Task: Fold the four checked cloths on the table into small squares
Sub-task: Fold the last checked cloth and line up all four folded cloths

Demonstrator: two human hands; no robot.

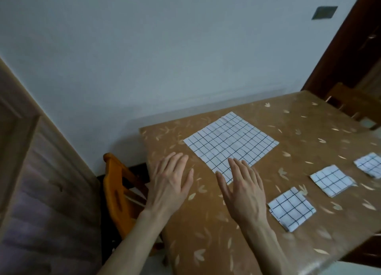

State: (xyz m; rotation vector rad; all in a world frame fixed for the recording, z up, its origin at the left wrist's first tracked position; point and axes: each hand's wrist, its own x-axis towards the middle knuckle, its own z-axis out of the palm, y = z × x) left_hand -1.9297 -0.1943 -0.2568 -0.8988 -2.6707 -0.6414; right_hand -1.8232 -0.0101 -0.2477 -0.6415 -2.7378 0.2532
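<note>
**Cloth four lies flat ahead of your right hand**

Cloth number four, the unfolded cloth (pixel 231 143), is spread flat on the desk (pixel 206 233), turned like a diamond so that one corner points back at you. Your right hand (pixel 242 194) is the nearer: its straight, released fingers reach over that near corner, though you cannot tell from here whether they press it or hover just above. Your left hand (pixel 170 184) is flat and slack too, holding nothing, over bare desk just to the left of the cloth's lower-left edge.

The other three lie done in a row to your right: the nearest folded square (pixel 291 209), the middle folded square (pixel 331 179) and the far folded square (pixel 369 164), which is partly cut off by the frame.

By the look of it, three of four are finished. The first fold likely begins at that near corner or the two edges running away from it, so your left hand would have to come across to its side.
</note>
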